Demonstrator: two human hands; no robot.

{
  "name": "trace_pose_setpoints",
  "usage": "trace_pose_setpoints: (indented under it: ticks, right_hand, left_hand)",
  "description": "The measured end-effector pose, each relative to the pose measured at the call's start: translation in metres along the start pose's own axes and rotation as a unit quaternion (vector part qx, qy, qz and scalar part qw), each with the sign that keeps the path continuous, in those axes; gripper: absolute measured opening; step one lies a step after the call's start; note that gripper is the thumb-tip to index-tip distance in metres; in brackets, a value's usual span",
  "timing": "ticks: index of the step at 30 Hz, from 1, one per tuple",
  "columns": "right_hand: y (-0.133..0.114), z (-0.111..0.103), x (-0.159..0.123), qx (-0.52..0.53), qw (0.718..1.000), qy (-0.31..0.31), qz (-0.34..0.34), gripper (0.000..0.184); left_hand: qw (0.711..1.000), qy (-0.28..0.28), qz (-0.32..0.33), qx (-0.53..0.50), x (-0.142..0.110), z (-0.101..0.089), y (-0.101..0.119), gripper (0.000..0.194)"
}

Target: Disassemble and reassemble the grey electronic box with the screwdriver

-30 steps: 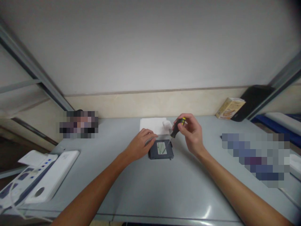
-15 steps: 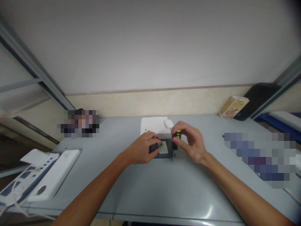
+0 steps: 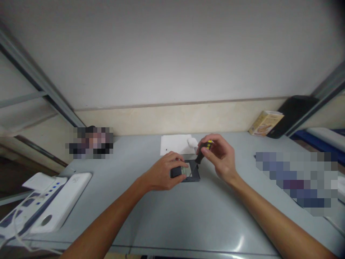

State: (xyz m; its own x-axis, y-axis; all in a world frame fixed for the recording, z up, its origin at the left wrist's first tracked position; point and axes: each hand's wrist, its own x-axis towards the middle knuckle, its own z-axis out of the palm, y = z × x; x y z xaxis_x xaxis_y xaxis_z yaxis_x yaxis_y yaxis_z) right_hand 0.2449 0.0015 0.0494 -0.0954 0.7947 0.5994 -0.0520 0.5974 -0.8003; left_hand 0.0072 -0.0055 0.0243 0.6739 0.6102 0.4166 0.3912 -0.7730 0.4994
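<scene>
In the head view, my left hand (image 3: 167,172) is closed around the left part of a small dark flat box-shaped device (image 3: 196,177) on the table. A pale label (image 3: 188,170) shows on the device's upper face. Between the thumb and fingers of my right hand (image 3: 219,156), a screwdriver (image 3: 202,154) with a black and yellow handle is held at a slant. Its lower end points down-left over the device; whether the tip touches is too small to tell. Behind both hands lie white paper (image 3: 175,144) and a small white object (image 3: 192,142).
A white power bank-like slab (image 3: 67,201) and a power strip (image 3: 35,203) with cables lie at the left. A yellowish box (image 3: 265,123) leans near a black panel (image 3: 295,111) at the back right. Blurred-out items sit on both sides of the grey table (image 3: 172,223).
The screwdriver has gone from near upright to slanted, its lower end now over the device's label side. My right hand has turned with it; my left hand stays on the device.
</scene>
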Motion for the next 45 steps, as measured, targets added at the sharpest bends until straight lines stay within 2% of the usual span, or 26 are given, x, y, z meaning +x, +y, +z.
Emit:
trace_pose_setpoints:
  ticks: [3, 5, 10, 13, 18, 22, 28, 32, 36, 38, 40, 43, 45]
  right_hand:
    - [0.002, 0.002, 0.003, 0.036, 0.997, 0.068, 0.011, 0.022]
    - [0.004, 0.002, 0.006, 0.040, 0.995, 0.092, 0.011, 0.023]
    - [0.008, 0.001, 0.011, 0.030, 0.991, 0.132, 0.006, 0.026]
    - [0.011, -0.002, 0.012, 0.024, 0.988, 0.151, 0.010, 0.027]
    - [0.022, -0.008, 0.015, 0.025, 0.986, 0.158, 0.034, 0.030]
    - [0.035, -0.015, 0.016, 0.014, 0.985, 0.160, 0.055, 0.033]
    - [0.042, -0.022, 0.017, -0.006, 0.986, 0.153, 0.063, 0.030]
    - [0.043, -0.024, 0.019, -0.011, 0.987, 0.150, 0.059, 0.029]
    - [0.040, -0.024, 0.019, 0.002, 0.985, 0.161, 0.070, 0.031]
    - [0.037, -0.023, 0.019, 0.012, 0.984, 0.163, 0.072, 0.032]
    - [0.032, -0.020, 0.019, 0.019, 0.985, 0.156, 0.070, 0.033]
    - [0.025, -0.013, 0.017, 0.030, 0.989, 0.130, 0.064, 0.031]
    - [0.020, -0.007, 0.014, 0.050, 0.991, 0.105, 0.061, 0.029]
  left_hand:
    - [1.000, 0.006, -0.002, -0.018, 0.001, 0.004, -0.004, 0.023]
    - [1.000, 0.018, -0.002, -0.015, 0.002, 0.005, -0.009, 0.016]
    - [0.999, 0.028, -0.004, 0.019, 0.002, 0.000, -0.024, 0.022]
    - [0.995, 0.056, -0.038, 0.072, -0.001, -0.007, -0.038, 0.026]
    - [0.970, 0.134, -0.124, 0.162, -0.003, -0.014, -0.070, 0.027]
    - [0.967, 0.110, -0.149, 0.176, 0.006, -0.016, -0.090, 0.026]
    - [0.977, 0.051, -0.116, 0.172, 0.011, -0.012, -0.105, 0.029]
    - [0.979, 0.064, -0.118, 0.155, 0.005, -0.010, -0.111, 0.031]
    - [0.974, 0.123, -0.140, 0.129, 0.001, -0.009, -0.102, 0.034]
    - [0.973, 0.145, -0.137, 0.114, -0.001, -0.008, -0.088, 0.035]
    - [0.980, 0.142, -0.114, 0.081, -0.003, -0.008, -0.069, 0.032]
    - [0.994, 0.061, -0.084, 0.016, -0.006, -0.010, -0.040, 0.029]
    - [0.998, 0.006, -0.065, -0.015, -0.006, -0.013, -0.026, 0.036]
